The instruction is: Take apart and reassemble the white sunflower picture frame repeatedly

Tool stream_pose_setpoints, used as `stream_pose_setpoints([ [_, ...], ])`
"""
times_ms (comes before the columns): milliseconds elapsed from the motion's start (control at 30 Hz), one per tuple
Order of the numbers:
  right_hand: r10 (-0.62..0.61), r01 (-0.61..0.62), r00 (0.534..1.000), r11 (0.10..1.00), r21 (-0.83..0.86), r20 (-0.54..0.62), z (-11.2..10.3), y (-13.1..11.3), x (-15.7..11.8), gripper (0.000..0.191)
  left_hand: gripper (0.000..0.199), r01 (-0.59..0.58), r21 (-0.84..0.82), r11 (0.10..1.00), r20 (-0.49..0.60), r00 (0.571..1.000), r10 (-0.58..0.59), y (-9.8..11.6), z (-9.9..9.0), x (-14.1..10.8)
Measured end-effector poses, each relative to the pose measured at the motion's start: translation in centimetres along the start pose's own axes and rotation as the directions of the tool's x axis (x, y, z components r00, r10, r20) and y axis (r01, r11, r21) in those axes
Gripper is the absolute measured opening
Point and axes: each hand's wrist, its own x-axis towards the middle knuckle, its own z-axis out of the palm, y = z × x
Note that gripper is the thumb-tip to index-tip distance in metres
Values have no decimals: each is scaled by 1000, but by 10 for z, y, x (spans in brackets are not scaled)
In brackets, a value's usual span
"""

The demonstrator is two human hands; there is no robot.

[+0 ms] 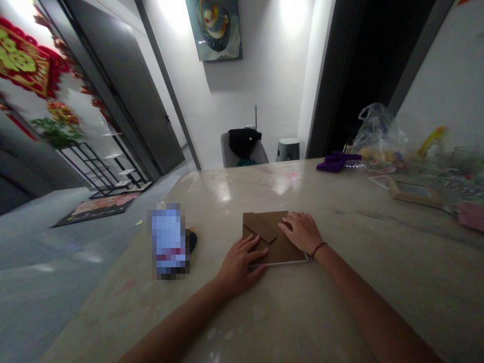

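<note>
A picture frame (289, 248) lies back side up on the table, showing a brown backing board with a pointed flap across it. A thin white edge shows along its near side. My left hand (242, 262) rests on the frame's near left corner, fingers apart and thumb along the near edge. On the right side of the board lies my right hand (301, 232), its fingers stretched toward the far right corner and its thumb pointing at the flap. A dark red cord circles my right wrist.
A phone-like blurred screen (169, 239) stands on the table's left. At the right are a wooden frame (416, 193), a purple cloth item (338, 161) and a clear plastic bag (380, 138). Beyond the marble-look table (189, 322) stands a chair (227, 148) with black clothing.
</note>
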Motion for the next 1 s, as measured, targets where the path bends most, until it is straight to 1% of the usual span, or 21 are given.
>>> stream_pose_setpoints([
  [67, 34, -35, 999, 999, -32, -21, 0, -6, 3, 28, 40, -14, 6, 1000, 13, 1000, 14, 2, -1, -1],
  [133, 42, -45, 998, 996, -78, -41, 2, -12, 4, 27, 40, -22, 6, 1000, 24, 999, 22, 4, -2, -1],
  [200, 44, -48, 998, 993, -108, -42, 6, -17, 4, 30, 40, -31, 1, 1000, 32, 999, 31, 6, -3, -1],
  [267, 36, -40, 999, 994, -103, -41, 9, -18, 2, 33, 43, -40, -11, 999, 36, 999, 40, 6, -3, -2],
  [333, -24, 21, 999, 997, -76, -39, 13, -17, 1, 36, 49, -36, -27, 999, 34, 999, 37, 6, -4, -2],
  [400, -117, 116, 993, 993, -34, -14, 16, -14, 0, 37, 52, -32, -34, 999, 36, 999, 33, 6, -3, -2],
  [467, -179, 179, 983, 984, 11, 25, 17, -11, 0, 38, 50, -33, -26, 999, 34, 999, 34, 5, -1, -2],
  [500, -189, 188, 981, 982, 31, 41, 18, -11, 1, 39, 48, -27, -15, 1000, 21, 999, 27, 5, 0, -1],
  [567, -181, 177, 981, 982, 60, 64, 18, -11, 2, 39, 46, 18, 15, 1000, -43, 999, -18, 3, 4, -1],
  [667, -145, 139, 987, 987, 76, 74, 17, -15, 3, 37, 49, 89, 61, 994, -135, 988, -80, 1, 7, 0],
  [767, -113, 108, 991, 992, 71, 65, 17, -20, 3, 37, 52, 83, 83, 993, -131, 989, -72, 0, 7, 1],
  [900, -110, 106, 993, 990, 90, 44, 19, -22, 1, 38, 59, 76, 84, 994, -102, 993, -67, 1, 4, 2],
  [967, -106, 104, 994, 987, 123, 10, 19, -20, 1, 37, 63, 73, 80, 994, -101, 993, -65, 0, 5, 2],
  [1000, -79, 82, 997, 987, 141, -23, 18, -18, 0, 36, 65, 72, 79, 994, -105, 992, -63, -1, 5, 1],
])
